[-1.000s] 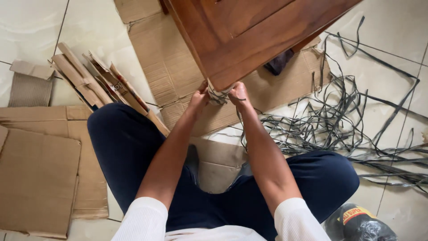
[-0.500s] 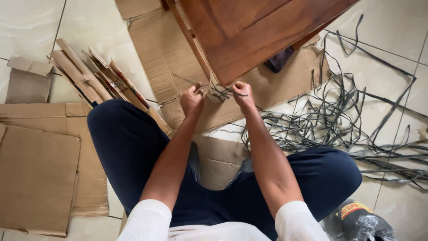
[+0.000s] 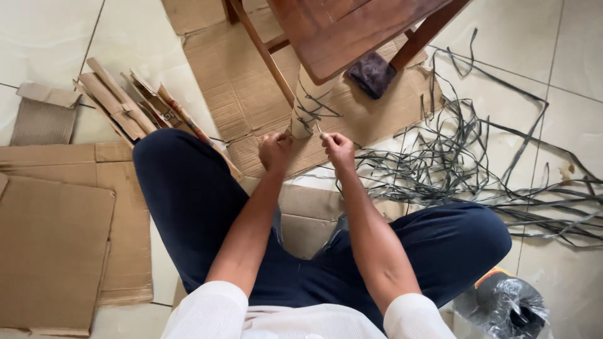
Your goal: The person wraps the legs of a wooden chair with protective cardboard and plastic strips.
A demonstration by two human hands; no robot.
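Observation:
A wooden table leg (image 3: pixel 309 102) wrapped in cardboard and bound with dark strapping stands on a cardboard sheet in front of me. My left hand (image 3: pixel 274 150) is closed at the foot of the leg, pinching a thin end of the dark strap. To the right of the foot, my right hand (image 3: pixel 338 149) grips another end of the strap. Above the leg is the brown wooden tabletop (image 3: pixel 355 30). I sit on the floor with dark trousers, knees spread.
A tangle of dark plastic straps (image 3: pixel 468 166) spreads over the tiles at right. Folded cardboard pieces (image 3: pixel 135 107) lie at left, flat cardboard sheets (image 3: pixel 53 245) lower left. A dark cloth (image 3: pixel 372 74) lies under the table. A roll wrapped in clear plastic (image 3: pixel 502 307) sits at lower right.
The view has tilted, so more of the wrapped leg shows. Both hands moved down from the top of the leg to its foot, pulling strap ends.

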